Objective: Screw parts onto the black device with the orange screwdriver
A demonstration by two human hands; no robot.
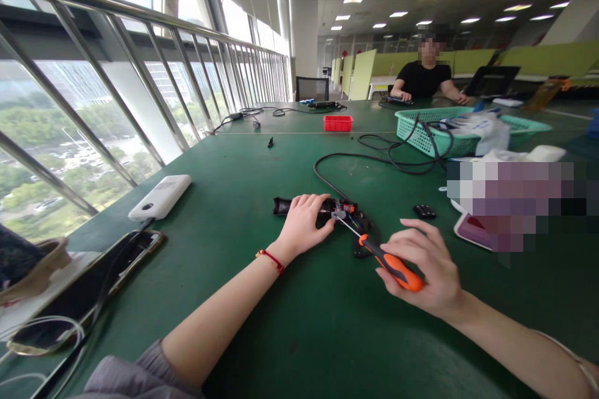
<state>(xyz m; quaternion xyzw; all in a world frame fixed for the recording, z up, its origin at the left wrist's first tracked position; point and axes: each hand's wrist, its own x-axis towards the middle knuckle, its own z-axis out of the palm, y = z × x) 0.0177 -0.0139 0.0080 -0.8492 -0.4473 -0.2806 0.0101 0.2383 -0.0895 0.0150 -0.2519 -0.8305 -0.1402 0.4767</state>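
Observation:
On the green table lies a black tube-shaped electrical device [282, 206], its housing opened so that coloured wires and an orange part show. My left hand [304, 221] wraps over its middle and holds it down against the table. In my right hand [423, 265] is a screwdriver [393, 265] with an orange and black handle, gripped between thumb and fingers. The screwdriver's thin shaft points left and its tip reaches the exposed inside of the device, close to my left thumb. The exact spot the tip touches is too small to make out.
A black cable [322, 159] runs from the device toward a teal basket [421, 137]. Nearby are a small black part [424, 211] and a red tray [337, 124]. On the left lie a white power bank [161, 196] and a phone [84, 293]. A person [425, 78] sits across the table.

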